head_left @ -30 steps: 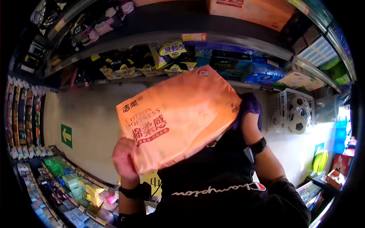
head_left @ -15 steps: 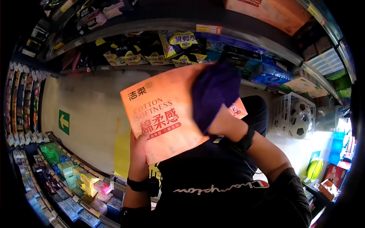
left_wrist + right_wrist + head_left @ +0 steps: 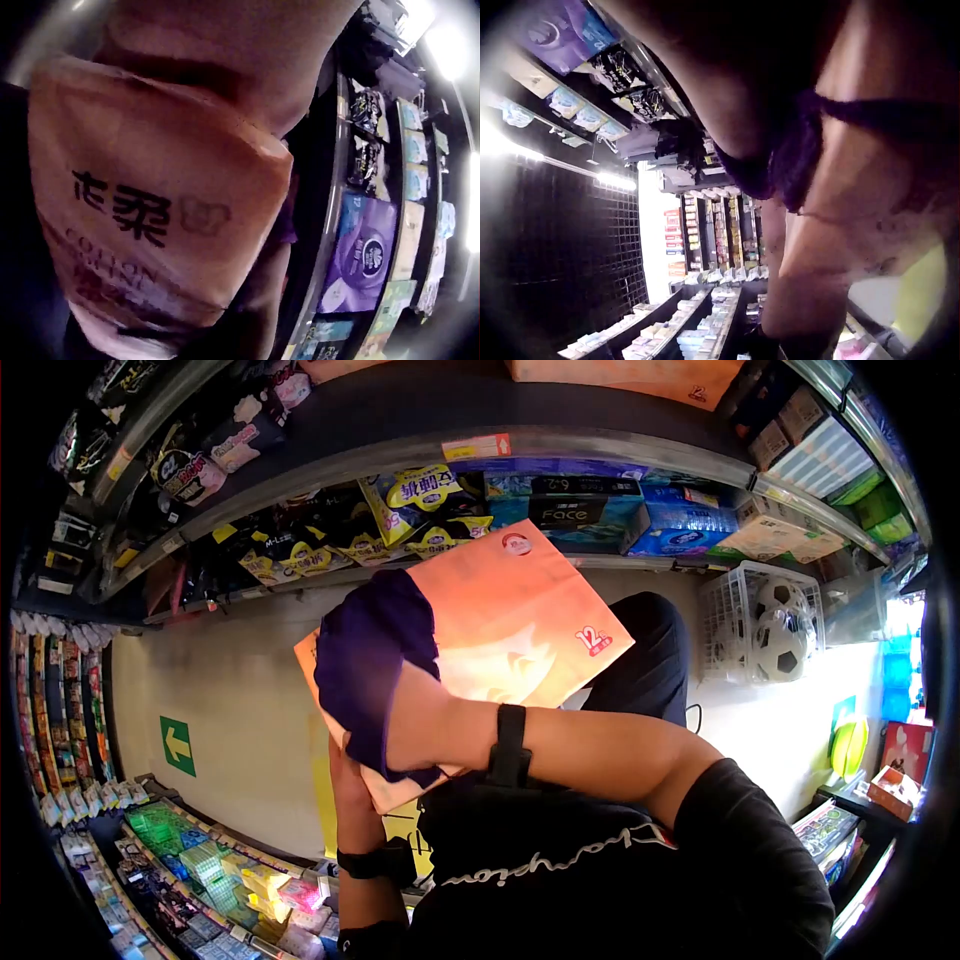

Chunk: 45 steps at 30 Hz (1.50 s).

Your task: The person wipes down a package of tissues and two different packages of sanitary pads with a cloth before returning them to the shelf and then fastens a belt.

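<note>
1. Tissue package point(image 3: 505, 605), orange with a "12" mark at its right corner, is held tilted above the floor point(image 3: 240, 670), in front of the person's dark shirt point(image 3: 560, 860).
2. The left hand point(image 3: 352, 785) grips the package's near left part, fingers closed on its edge; the left wrist view shows dark lettering on the wrapper.
3. The right hand point(image 3: 412, 725) reaches across from the right, with a purple cloth point(image 3: 375, 630) around it, touching the package's left part. Its fingers are hidden, so I cannot tell how they are set; the dim right wrist view seems to show the cloth bunched at the hand.
4. Along the far shelf point(image 3: 640, 448) sit black and yellow packs point(image 3: 415, 495) and a blue pack point(image 3: 685, 525).
5. Right of the package, a white basket point(image 3: 711, 640) holds soccer balls point(image 3: 782, 648); a green arrow sign point(image 3: 178, 746) is at left.
</note>
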Available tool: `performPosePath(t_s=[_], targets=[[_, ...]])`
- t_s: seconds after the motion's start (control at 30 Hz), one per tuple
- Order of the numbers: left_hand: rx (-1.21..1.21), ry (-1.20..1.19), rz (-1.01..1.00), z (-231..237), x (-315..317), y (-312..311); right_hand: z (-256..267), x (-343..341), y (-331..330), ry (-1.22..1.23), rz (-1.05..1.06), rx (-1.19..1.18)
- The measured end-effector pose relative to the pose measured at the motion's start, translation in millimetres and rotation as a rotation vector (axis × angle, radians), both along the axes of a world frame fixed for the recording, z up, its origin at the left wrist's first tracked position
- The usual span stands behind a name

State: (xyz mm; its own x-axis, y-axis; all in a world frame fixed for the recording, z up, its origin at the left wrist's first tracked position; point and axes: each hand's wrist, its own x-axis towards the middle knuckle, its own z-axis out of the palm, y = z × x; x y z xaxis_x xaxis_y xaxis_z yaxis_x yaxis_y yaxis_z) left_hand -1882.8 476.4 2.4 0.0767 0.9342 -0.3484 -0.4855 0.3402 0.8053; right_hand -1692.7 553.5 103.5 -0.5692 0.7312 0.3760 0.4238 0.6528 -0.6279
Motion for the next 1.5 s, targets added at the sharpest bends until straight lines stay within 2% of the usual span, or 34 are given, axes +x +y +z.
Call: performPosePath(t_s=[0.03,0.07,0.1,0.17,0.23,0.3,0.37,0.43,0.47,0.53,0.57,0.6,0.67,0.73,0.77,0.8,0.83,0.87,0.9,0.97,1.0,1.03,1.07,1.1,1.17,1.2,1.23,1.3,1.37,1.4,1.5], targets=[[-0.024,0.008,-0.011,-7.8,-6.4,0.2,4.5,5.3,6.1,-0.003,0.004,0.0],[-0.084,0.04,0.011,-0.6,-4.7,-1.2,8.7,12.7,12.9,-0.072,-0.166,0.031],[-0.038,0.126,0.04,23.1,8.7,-7.6,10.8,20.6,21.3,-0.14,-0.336,0.063],[0.016,0.165,-0.04,58.6,28.8,-3.1,-4.7,37.8,42.2,-0.174,-0.307,0.121],[0.01,0.197,0.009,72.7,44.3,-3.5,0.3,63.6,51.5,-0.221,-0.418,-0.052],[0.008,0.224,0.058,72.5,44.0,-3.0,-39.8,91.4,68.4,-0.32,-0.615,-0.147],[0.036,0.208,-0.025,62.6,35.5,-2.7,-70.2,129.6,72.4,-0.558,-0.553,-0.01],[0.045,0.173,-0.008,57.6,36.4,1.9,-109.2,163.6,71.0,-0.501,-0.708,0.079],[0.053,0.142,-0.002,57.1,37.2,4.9,-135.1,175.9,69.1,-0.5,-0.697,0.086],[0.037,0.095,-0.008,59.9,37.9,9.8,-172.5,194.3,65.9,0.358,-0.9,-0.594],[0.021,0.049,-0.029,62.0,38.4,12.2,-119.1,204.0,61.5,-0.016,-0.855,-0.981],[0.03,0.05,-0.019,63.6,37.1,14.5,-122.5,210.7,61.7,-0.016,-0.845,-0.973],[0.015,0.063,-0.118,67.8,32.4,20.1,-146.3,223.9,61.5,0.92,-0.642,-1.501],[0.068,0.13,-0.146,76.7,30.7,22.0,-161.5,228.3,61.6,1.91,-0.223,-1.866],[0.106,0.193,-0.18,82.3,29.6,22.8,-144.8,227.9,52.4,1.914,-0.209,-1.862],[0.078,0.245,-0.212,91.3,27.6,23.1,-111.4,227.7,37.8,1.403,-0.519,-1.54],[0.088,0.251,-0.207,100.1,26.8,23.2,-92.3,228.8,32.8,0.895,-0.738,-1.169],[0.149,0.324,-0.245,108.7,26.8,23.5,-85.2,226.4,45.8,0.96,-0.728,-1.148],[0.21,0.396,-0.284,116.5,27.6,23.9,-75.9,231.9,24.0,1.06,-0.615,-0.944],[0.298,0.418,-0.303,127.9,34.4,28.7,-69.4,241.4,33.0,1.285,-0.882,-1.027],[0.431,0.399,-0.269,132.1,43.2,33.8,-66.4,244.0,37.6,1.3,-0.882,-1.01],[0.564,0.374,-0.237,137.0,52.0,37.7,-54.5,239.9,41.3,1.479,-0.746,-0.867],[0.555,0.574,-0.202,145.1,59.9,36.6,-46.7,238.2,42.2,1.642,-0.604,-0.714],[0.568,0.57,-0.217,144.7,66.2,36.8,-50.1,240.6,41.9,1.651,-0.61,-0.694],[0.618,0.531,-0.103,140.9,80.1,34.8,-64.6,244.8,39.1,0.768,-0.828,-0.084],[0.702,0.72,0.007,140.0,92.6,32.7,-30.3,234.0,24.0,0.431,-0.726,0.2],[0.7,0.715,-0.01,142.4,99.1,31.3,3.9,216.7,9.7,0.086,-0.604,0.458],[0.977,1.317,-0.111,148.4,108.5,28.7,2.0,198.0,6.6,0.298,-0.169,0.235],[0.986,1.331,-0.09,143.0,111.6,28.7,24.8,183.4,-6.2,0.505,-0.086,-0.129],[0.955,1.272,-0.07,142.4,110.0,30.6,25.5,183.6,-8.0,0.652,-0.083,-0.16],[0.921,1.211,-0.054,137.2,98.0,32.8,45.6,197.9,9.6,0.636,-0.032,-0.218]])
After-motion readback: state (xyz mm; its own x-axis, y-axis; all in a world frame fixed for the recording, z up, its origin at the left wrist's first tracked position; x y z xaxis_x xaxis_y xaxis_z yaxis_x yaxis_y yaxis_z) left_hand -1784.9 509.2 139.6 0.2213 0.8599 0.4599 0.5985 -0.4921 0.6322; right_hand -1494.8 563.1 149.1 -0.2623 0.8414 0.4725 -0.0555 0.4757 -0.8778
